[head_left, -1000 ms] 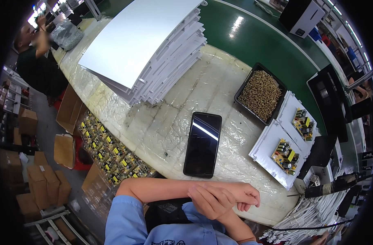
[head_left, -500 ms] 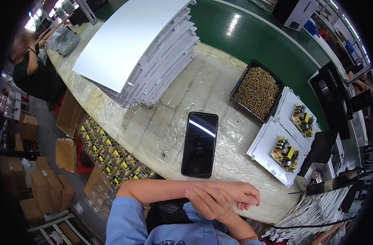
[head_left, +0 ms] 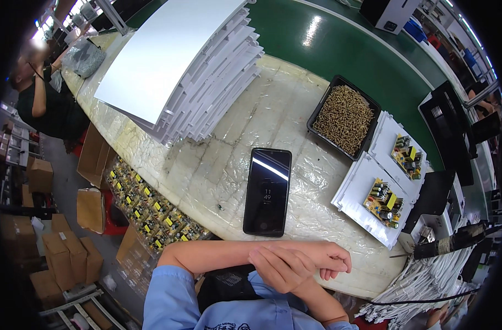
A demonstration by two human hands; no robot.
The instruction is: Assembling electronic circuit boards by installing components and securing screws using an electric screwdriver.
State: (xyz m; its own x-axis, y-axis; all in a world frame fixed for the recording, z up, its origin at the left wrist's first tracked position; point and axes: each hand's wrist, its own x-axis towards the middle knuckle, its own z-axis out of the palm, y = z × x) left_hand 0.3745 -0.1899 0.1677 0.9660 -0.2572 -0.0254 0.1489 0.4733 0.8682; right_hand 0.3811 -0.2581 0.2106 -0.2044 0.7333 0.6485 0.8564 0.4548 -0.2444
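My left forearm lies across the near edge of the table, and my left hand (head_left: pixel 336 259) at its end is loosely curled, with nothing seen in it. Wrapped over that forearm near the wrist is my right hand (head_left: pixel 281 268), its fingers closed on it. Just beyond my arms a black smartphone (head_left: pixel 267 192) rests face up on the plastic-covered table (head_left: pixel 223 165), a band of light reflected on its dark screen. Neither hand touches the phone.
Curved white plastic panels (head_left: pixel 157 60) are stacked far left. A black tray (head_left: pixel 310 125) holds brass-coloured screws (head_left: pixel 344 118). Circuit boards (head_left: pixel 383 202) sit on white panels (head_left: pixel 350 192) at right, near a taped dark tool (head_left: pixel 449 242) and white cables (head_left: pixel 410 291). More boards (head_left: pixel 146 206) lie lower left; a person (head_left: pixel 47 104) works beyond.
My hands keep the same clasp. The view has shifted slightly, and the person at far left has moved their arms.
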